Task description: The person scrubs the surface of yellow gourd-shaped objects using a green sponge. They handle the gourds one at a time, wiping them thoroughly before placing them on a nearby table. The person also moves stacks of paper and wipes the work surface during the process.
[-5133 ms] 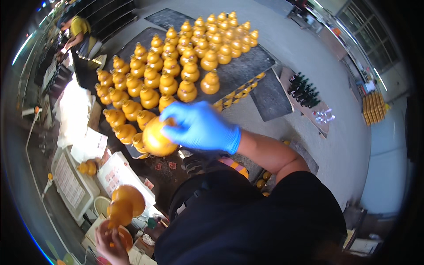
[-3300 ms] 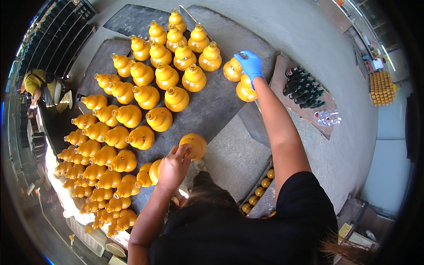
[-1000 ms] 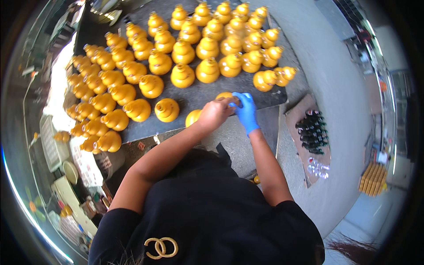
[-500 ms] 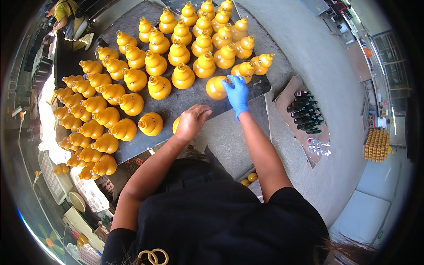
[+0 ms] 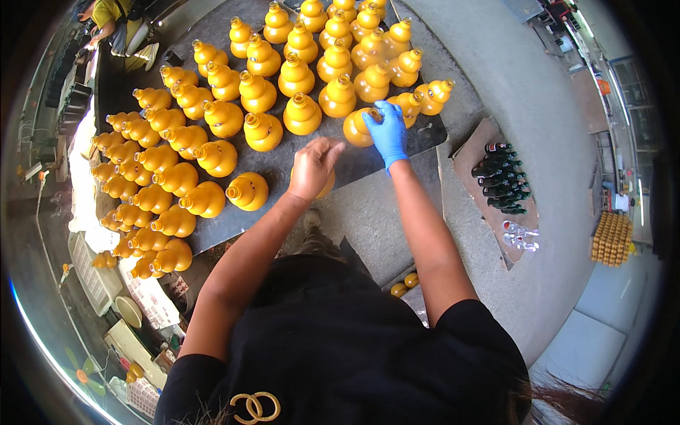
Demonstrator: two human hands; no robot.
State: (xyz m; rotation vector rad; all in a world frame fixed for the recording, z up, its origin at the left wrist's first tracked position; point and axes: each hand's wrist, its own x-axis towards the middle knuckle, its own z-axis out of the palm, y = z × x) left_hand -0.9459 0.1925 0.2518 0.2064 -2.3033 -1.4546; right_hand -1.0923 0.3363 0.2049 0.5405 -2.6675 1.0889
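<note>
Glossy yellow gourd-shaped bottles with open necks stand in rows across a dark tabletop. My right hand, in a blue glove, grips the neck of a gourd-shaped bottle at the table's near right side; the bottle stands upright. Bare, my left hand hovers left of it with thumb and fingers pinched together. Anything between those fingertips is too small or hidden to make out. Behind my left hand another yellow bottle is mostly covered, so I cannot tell whether they touch.
Dark green bottles and some clear ones lie on a flat board on the floor at right. Farther right is a stack of golden items. Another person works at far left. Two yellow round things sit below the table.
The view has shifted slightly. My left hand has moved away from me and a little left over the partly hidden bottle. My right hand stays at the bottle's neck.
</note>
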